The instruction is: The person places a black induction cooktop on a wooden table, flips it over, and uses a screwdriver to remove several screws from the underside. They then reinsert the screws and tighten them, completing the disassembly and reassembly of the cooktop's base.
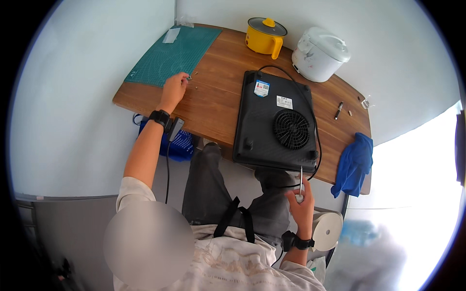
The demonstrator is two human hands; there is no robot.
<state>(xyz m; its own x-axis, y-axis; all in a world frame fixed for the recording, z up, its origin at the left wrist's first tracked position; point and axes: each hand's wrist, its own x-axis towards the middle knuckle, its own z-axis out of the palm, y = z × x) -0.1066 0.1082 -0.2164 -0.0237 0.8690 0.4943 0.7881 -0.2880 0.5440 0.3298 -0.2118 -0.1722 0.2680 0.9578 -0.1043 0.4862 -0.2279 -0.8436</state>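
A black induction cooker (262, 121) lies upside down on the wooden table, its round fan grille (291, 129) and rubber feet facing up. My right hand (303, 206), below the cooker's near edge, is closed round the pale handle of a screwdriver (301, 180). The metal shaft points away from me, its tip by that edge. Over to the left, my left hand (174, 91) is at the near right corner of a green cutting mat (170, 56). Its fingertips are pinched together; whatever they hold is too small to make out. A few tiny screw-like pieces (196, 88) lie beside them.
A yellow electric pot (262, 43) and a white rice cooker (320, 56) stand at the back. The cooker's black cord (316, 126) loops down its right side. Further right are a marker-like pen (339, 110) and a blue cloth (354, 165) hanging over the edge.
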